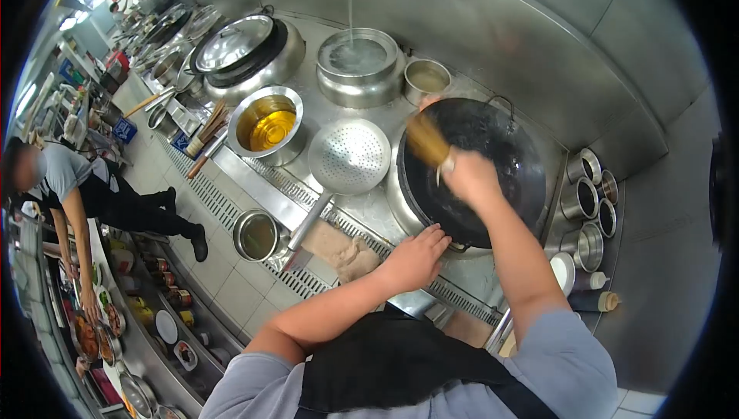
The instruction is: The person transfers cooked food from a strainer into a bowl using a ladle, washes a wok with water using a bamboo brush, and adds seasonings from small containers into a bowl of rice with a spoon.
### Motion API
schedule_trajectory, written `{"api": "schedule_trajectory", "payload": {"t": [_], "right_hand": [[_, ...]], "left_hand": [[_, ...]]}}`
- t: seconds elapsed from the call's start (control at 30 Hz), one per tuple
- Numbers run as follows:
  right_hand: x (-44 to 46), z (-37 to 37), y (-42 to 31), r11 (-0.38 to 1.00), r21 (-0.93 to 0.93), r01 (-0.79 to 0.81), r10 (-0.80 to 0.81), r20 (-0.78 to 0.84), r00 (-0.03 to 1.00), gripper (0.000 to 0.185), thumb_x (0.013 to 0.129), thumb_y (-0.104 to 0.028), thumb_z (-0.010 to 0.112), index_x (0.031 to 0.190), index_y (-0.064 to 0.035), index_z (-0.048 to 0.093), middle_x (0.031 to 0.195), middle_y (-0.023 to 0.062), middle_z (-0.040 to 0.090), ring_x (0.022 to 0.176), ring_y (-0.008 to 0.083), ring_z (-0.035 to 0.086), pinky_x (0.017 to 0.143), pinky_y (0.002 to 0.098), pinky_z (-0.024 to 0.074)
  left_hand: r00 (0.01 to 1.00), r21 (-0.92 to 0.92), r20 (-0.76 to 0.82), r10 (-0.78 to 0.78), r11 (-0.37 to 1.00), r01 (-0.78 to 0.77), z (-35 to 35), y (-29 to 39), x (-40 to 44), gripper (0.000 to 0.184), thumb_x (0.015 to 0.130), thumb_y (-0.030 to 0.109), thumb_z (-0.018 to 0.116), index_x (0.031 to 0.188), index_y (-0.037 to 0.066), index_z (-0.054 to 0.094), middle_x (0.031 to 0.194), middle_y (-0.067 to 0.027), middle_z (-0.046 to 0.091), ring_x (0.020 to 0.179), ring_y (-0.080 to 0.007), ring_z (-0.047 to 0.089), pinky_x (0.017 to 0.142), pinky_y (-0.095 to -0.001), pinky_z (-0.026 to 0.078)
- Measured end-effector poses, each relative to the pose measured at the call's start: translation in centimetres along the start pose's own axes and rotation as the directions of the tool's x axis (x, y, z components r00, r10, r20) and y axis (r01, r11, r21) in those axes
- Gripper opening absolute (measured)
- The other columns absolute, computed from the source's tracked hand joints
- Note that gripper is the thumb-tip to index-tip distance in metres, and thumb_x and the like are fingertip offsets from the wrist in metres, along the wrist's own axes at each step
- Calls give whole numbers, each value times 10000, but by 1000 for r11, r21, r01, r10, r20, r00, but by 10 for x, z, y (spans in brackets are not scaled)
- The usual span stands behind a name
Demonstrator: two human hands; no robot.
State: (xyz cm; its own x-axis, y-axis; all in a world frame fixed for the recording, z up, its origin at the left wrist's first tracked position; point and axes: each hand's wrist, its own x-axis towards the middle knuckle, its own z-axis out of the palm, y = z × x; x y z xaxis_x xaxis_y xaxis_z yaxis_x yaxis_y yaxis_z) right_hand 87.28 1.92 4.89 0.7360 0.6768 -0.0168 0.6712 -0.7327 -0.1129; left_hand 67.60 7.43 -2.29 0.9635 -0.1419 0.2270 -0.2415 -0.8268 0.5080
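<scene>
Brush (pixel 429 140) juts from the right fingers (pixel 459 170) at the wok (pixel 496 145).

1. Left hand (pixel 416 256), right hand (pixel 471 175): I count two.
2. Wok (pixel 522 165) by them: one.
3. Brush (pixel 427 139) in hand: one.
4. Strainer (pixel 350 155) beside wok: one.
5. Pot (pixel 288 146) of yellow liquid (pixel 271 131): one.
6. Bottles (pixel 594 301), right: two.

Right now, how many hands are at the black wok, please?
2: the right hand holds a brush over the wok, and the left hand is at its near side. No other hand is visible there.
</scene>
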Motion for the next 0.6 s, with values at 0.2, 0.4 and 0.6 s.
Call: {"api": "schedule_trajectory", "payload": {"t": [0.2, 0.4, 0.6], "right_hand": [[43, 30, 38, 992, -72, -104, 93, -140, 986, 330, 838, -237, 588, 1095, -35, 630, 834, 208, 682, 776, 381, 670, 708, 480, 537], [-47, -12, -8, 887, -267, 377, -338, 182, 923, 197, 795, -157, 567, 799, -19, 709, 827, 200, 695, 817, 352, 695, 736, 436, 544], [36, 40, 66, 962, -232, -142, 100, -182, 978, 181, 809, -88, 557, 805, 36, 688, 834, 237, 681, 835, 416, 671, 780, 471, 528]], "left_hand": [[1000, -23, 25, -18, 1000, 19, 0, 2, 1, 567, 772, 145, 669, 1286, -22, 496, 1315, -193, 501, 1315, -333, 429, 1002, -417, 456], [999, -51, 43, 1, 999, 1, 18, -10, -1, 620, 732, 94, 651, 1309, -47, 473, 1376, -235, 457, 1336, -360, 400, 1028, -428, 431], [997, -60, 77, -10, 998, 14, 15, -10, -3, 648, 763, 143, 615, 1351, -57, 427, 1420, -221, 414, 1382, -340, 343, 971, -405, 456]]}}
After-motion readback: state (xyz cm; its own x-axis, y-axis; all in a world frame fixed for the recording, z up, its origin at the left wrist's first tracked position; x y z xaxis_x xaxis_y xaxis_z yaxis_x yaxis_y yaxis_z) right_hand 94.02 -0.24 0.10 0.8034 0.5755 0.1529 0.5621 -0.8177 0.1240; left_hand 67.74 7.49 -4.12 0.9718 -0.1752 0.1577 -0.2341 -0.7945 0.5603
